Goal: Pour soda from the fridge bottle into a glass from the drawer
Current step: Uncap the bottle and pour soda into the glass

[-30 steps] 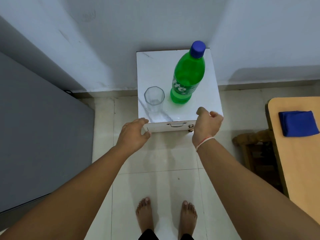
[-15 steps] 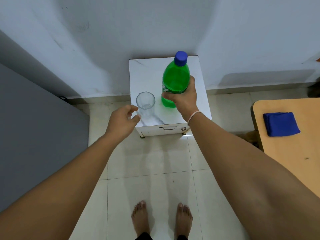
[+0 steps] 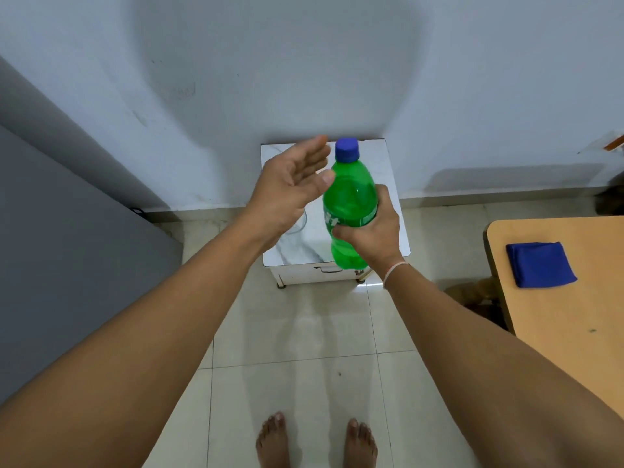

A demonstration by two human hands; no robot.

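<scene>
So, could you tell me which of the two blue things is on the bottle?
The blue cap, screwed on top of the green bottle held by the right hand. The other, a blue cloth, lies flat on the wooden table.

Both arms reach forward from the bottom corners of the view, bare to above the elbows. The right hand (image 3: 369, 228) grips the middle of the green soda bottle (image 3: 351, 201), fingers wrapped round the front and the thumb up along its right side; a thin pale band circles the right wrist. The left hand (image 3: 290, 189) is raised just left of the bottle's shoulder, palm turned toward it, fingers straight and close together, pointing up and right, with the thumb tip at the bottle's upper left. Two bare feet stand on the floor below.
</scene>
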